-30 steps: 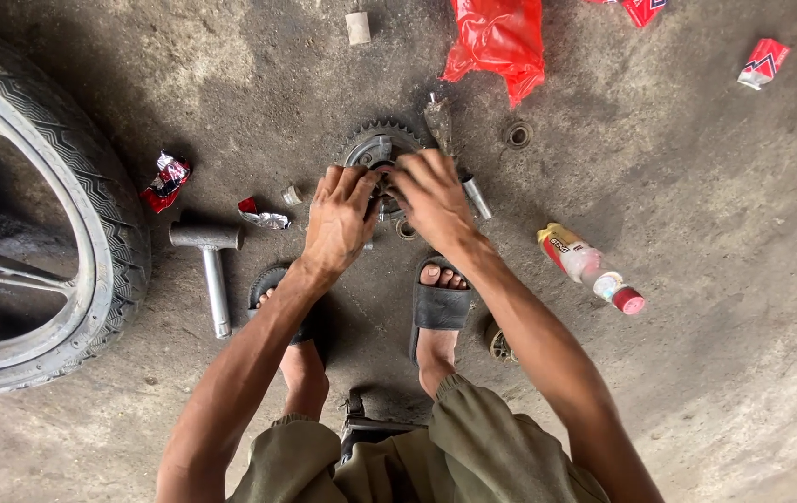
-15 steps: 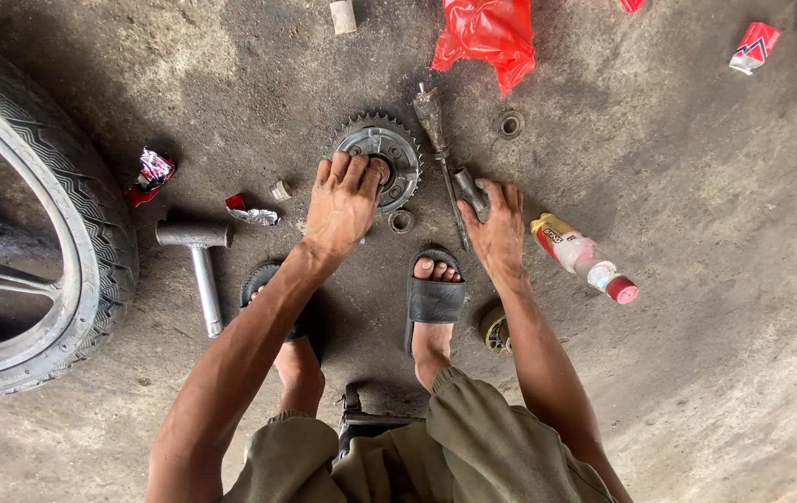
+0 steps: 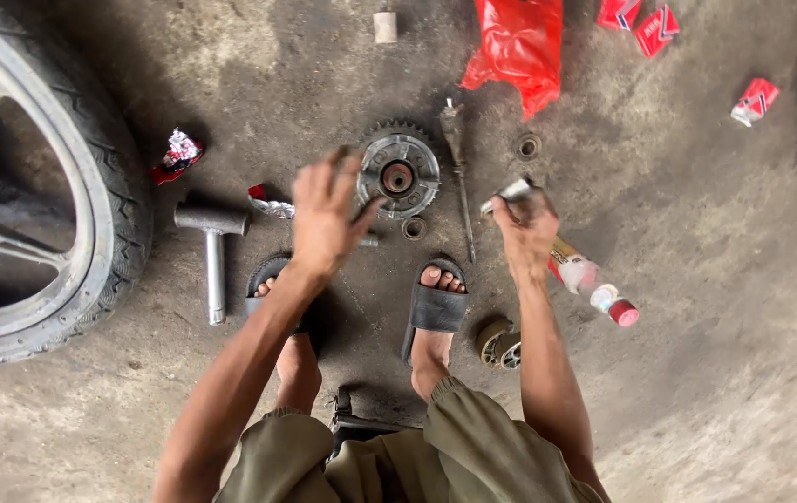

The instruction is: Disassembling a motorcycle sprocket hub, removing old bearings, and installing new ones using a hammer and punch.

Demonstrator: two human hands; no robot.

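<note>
Head view: right hand (image 3: 526, 226) grips metal socket (image 3: 513, 192) (pointing up-left); left hand (image 3: 326, 216) open.

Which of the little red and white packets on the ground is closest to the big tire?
The crumpled red and white packet lying just right of the tire, above the hammer. The other packets lie far off at the top right, past the red plastic bag.

This is a motorcycle repair workshop, worked at floor level. The stained, oily concrete floor (image 3: 696, 307) fills the frame. A tyre on a cast wheel (image 3: 35, 186) lies at the left edge, a steel hammer (image 3: 213, 251) sits left of centre, a toothed sprocket hub (image 3: 398, 172) lies at upper centre, and small bearings and torn part wrappers lie scattered about.
</note>
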